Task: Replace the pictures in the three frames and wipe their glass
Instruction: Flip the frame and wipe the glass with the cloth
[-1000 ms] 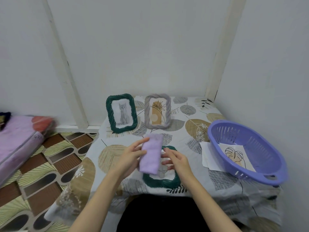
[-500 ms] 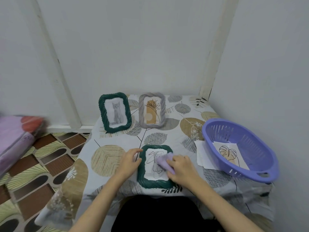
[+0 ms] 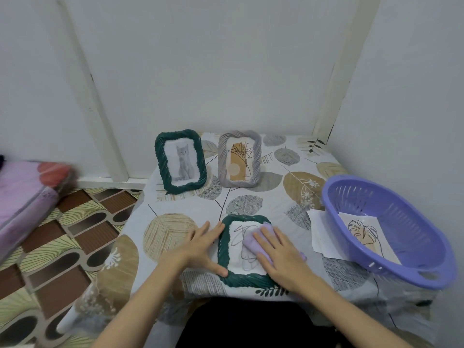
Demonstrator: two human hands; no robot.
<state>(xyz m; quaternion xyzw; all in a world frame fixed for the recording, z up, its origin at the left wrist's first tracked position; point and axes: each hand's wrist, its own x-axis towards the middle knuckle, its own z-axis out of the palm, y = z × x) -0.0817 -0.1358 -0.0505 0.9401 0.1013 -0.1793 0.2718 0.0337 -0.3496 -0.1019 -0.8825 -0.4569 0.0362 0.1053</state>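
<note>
A dark green frame (image 3: 223, 249) with a line drawing lies flat near the table's front edge. My right hand (image 3: 278, 254) lies flat with straight fingers on a folded lilac cloth (image 3: 251, 244), pressing it on the frame's glass. My left hand (image 3: 200, 244) rests flat with straight fingers against the frame's left edge, thumb at its lower left corner. At the back stand a green frame with a cat picture (image 3: 180, 162) and a grey frame with a plant print (image 3: 239, 159), both upright.
A purple plastic basket (image 3: 414, 262) at the right holds a leaf drawing (image 3: 364, 232), with white sheets (image 3: 317, 227) under its left side. The table has a leaf-patterned cloth (image 3: 175, 222). Walls close the back and right. A pink bundle (image 3: 25, 194) lies on the floor at left.
The cloth went from held up between both hands down onto the lying frame's glass. My right hand now presses it flat, and my left hand has flattened beside the frame.
</note>
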